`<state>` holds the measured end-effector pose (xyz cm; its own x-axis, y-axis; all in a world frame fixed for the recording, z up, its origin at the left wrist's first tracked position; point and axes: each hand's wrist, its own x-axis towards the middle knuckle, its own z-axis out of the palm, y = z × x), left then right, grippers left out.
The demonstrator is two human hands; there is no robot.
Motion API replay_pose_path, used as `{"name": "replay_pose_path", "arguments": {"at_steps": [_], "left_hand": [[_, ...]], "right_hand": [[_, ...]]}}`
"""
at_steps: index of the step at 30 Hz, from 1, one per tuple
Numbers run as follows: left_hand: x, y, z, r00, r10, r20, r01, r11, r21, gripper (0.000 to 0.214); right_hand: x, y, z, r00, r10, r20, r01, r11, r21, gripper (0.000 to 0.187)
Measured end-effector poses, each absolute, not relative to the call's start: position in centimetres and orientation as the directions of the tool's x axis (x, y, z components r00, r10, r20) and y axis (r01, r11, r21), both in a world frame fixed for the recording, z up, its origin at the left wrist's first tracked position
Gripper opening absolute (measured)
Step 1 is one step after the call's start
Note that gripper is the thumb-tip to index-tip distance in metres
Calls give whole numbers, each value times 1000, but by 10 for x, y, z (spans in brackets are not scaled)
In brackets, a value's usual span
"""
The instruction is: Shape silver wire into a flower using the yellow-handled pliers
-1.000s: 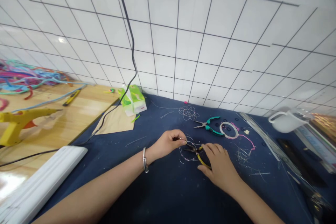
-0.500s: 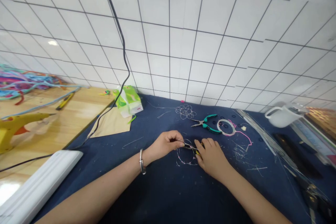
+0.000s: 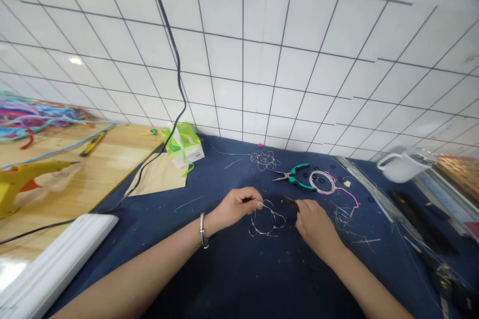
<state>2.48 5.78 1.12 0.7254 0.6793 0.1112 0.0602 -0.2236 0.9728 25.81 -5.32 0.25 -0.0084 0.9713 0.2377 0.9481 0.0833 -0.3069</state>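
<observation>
a person's left hand (image 3: 237, 206) pinches the upper edge of a looped wire flower (image 3: 266, 220) lying flat on the dark blue surface (image 3: 232, 279), while the right hand (image 3: 313, 223) closes its grip on dark pliers (image 3: 291, 204) just beside it. open cloth lies toward the near edge; teal pliers (image 3: 295, 177), a wire coil (image 3: 322, 182) and a second wire flower (image 3: 264, 159) crowd the tiled wall (image 3: 262, 60) side.
</observation>
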Motion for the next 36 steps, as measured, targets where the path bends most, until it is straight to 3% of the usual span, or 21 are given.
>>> {"name": "replay_pose_path", "arguments": {"at_steps": [2, 3, 5, 8, 10, 14, 18, 20, 22, 25, 28, 36], "left_hand": [[25, 58, 10, 730, 674, 114, 57, -226, 972, 20], [25, 58, 10, 730, 673, 116, 56, -227, 972, 20], [25, 58, 9, 726, 678, 120, 52, -228, 972, 20], [26, 58, 8, 715, 688, 128, 34, -217, 976, 19], [27, 59, 7, 705, 697, 132, 22, -207, 978, 19], [27, 60, 7, 689, 713, 129, 12, -189, 982, 18], [25, 60, 8, 695, 709, 117, 2, -165, 986, 18], [24, 61, 9, 707, 698, 112, -5, -153, 988, 18], [24, 61, 10, 724, 681, 110, -16, -142, 990, 19], [23, 60, 12, 754, 646, 117, -38, -135, 990, 19], [24, 59, 13, 778, 617, 119, -37, -144, 989, 19], [24, 57, 12, 807, 577, 127, -33, -171, 985, 20]], "right_hand": [[259, -55, 11, 140, 972, 189, 728, 29, -685, 30], [258, -57, 15, 210, 973, 98, 527, -28, -850, 31], [252, -60, 21, 246, 963, -109, 65, -128, -990, 31], [239, -65, 26, 168, 938, -303, -351, -230, -907, 28], [231, -67, 31, 75, 938, -339, -464, -268, -844, 32], [223, -68, 38, 2, 962, -274, -607, -217, -765, 41], [225, -67, 33, -86, 917, -389, -443, -385, -809, 42], [228, -67, 30, -34, 925, -379, -173, -379, -909, 41], [231, -67, 30, 42, 966, -255, 217, -258, -942, 34], [232, -66, 34, 19, 998, -55, 645, -54, -762, 20], [229, -66, 37, -70, 997, -25, 777, 39, -628, 18], [227, -67, 34, -106, 994, 6, 870, 96, -484, 15]]}}
